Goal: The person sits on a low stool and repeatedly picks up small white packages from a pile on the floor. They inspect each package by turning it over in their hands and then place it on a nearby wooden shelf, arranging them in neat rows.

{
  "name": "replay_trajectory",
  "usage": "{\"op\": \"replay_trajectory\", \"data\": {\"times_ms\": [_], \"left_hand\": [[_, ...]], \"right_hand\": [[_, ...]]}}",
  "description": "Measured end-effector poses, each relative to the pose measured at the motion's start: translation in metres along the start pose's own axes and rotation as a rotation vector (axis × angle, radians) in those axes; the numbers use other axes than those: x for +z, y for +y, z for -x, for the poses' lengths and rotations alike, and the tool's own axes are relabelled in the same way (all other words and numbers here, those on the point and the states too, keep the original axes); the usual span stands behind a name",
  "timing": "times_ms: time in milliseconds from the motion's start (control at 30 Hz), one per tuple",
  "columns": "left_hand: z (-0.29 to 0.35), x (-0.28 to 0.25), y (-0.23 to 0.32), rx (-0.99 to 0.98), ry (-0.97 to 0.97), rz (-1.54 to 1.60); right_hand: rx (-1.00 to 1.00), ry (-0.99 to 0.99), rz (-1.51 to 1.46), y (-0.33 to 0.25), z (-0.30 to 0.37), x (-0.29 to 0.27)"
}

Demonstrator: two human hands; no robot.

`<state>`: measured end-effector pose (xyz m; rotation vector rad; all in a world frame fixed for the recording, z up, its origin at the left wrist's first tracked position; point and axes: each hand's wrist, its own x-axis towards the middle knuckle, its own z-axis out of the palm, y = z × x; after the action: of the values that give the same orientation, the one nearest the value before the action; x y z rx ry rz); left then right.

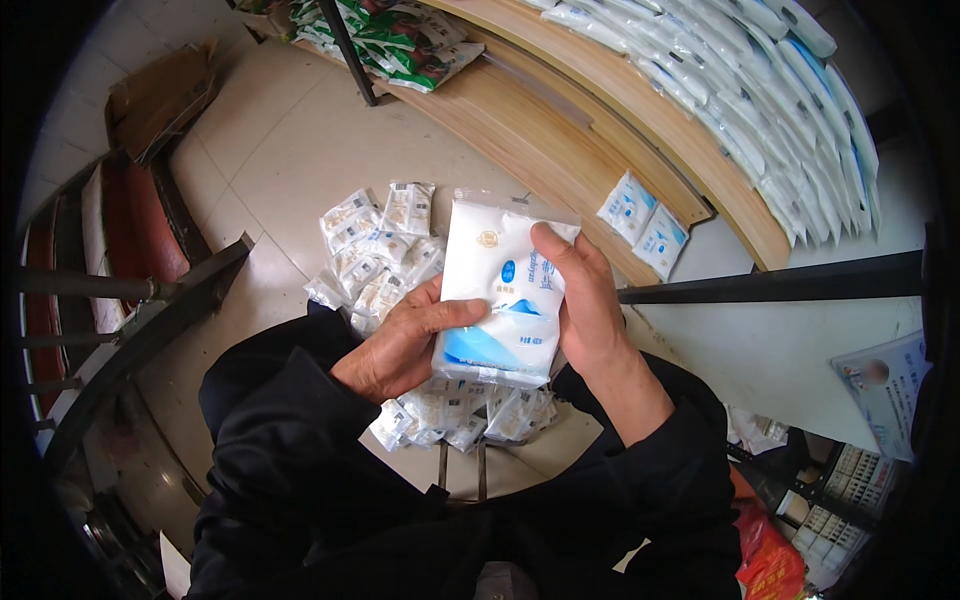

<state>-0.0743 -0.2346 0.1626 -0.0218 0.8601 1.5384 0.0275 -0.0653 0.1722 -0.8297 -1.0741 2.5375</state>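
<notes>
Two hands on one white and blue packet (505, 300), held at centre frame. Left hand (400, 345) clasped at the packet's eight o'clock edge, thumb pressed flat across its face. Right hand (585, 300) closed along its three o'clock edge, fingers wrapped behind. Small white packets (375, 250) heaped on the tiled floor (290, 150) toward ten o'clock; wooden shelf (590, 110) of white bags (770, 90) at one o'clock.

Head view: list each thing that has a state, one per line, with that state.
White and blue packet: held upright in both hands, sealed.
Left hand: gripping the packet's left edge.
Right hand: gripping the packet's right edge.
Small packets: heaped loosely on the floor.
Shelf packets: lined up in a row.
Green bags: stacked on the shelf end.
Cardboard box: open.
</notes>
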Motion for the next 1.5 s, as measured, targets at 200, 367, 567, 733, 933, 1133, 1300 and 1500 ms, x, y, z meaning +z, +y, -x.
{"op": "replay_trajectory", "data": {"times_ms": [200,367,567,733,933,1133,1300,1500], "left_hand": [[0.006,0.01,-0.001,-0.003,-0.011,-0.122],[0.002,0.013,-0.004,0.007,0.018,-0.141],[-0.007,0.009,-0.006,0.081,0.08,-0.191],[-0.024,-0.003,-0.008,0.123,0.136,-0.23],[-0.091,-0.026,-0.023,0.105,0.166,-0.334],[-0.184,-0.031,-0.014,0.059,0.11,-0.476],[-0.264,-0.035,-0.02,0.041,0.047,-0.537],[-0.353,-0.01,-0.009,0.042,-0.04,-0.721]], "right_hand": [[0.021,0.083,-0.049,0.008,-0.006,-0.009],[0.03,0.041,-0.012,0.009,-0.006,-0.018],[-0.229,0.224,0.255,0.003,-0.009,-0.026],[-0.688,0.192,0.696,-0.007,-0.003,-0.02],[-0.441,-0.162,1.068,0.009,0.035,-0.013],[-0.526,-0.366,1.116,0.02,0.063,-0.015],[-0.644,-0.371,1.167,0.0,0.075,-0.026],[-0.748,-0.241,1.318,-0.004,0.098,-0.025]]}}
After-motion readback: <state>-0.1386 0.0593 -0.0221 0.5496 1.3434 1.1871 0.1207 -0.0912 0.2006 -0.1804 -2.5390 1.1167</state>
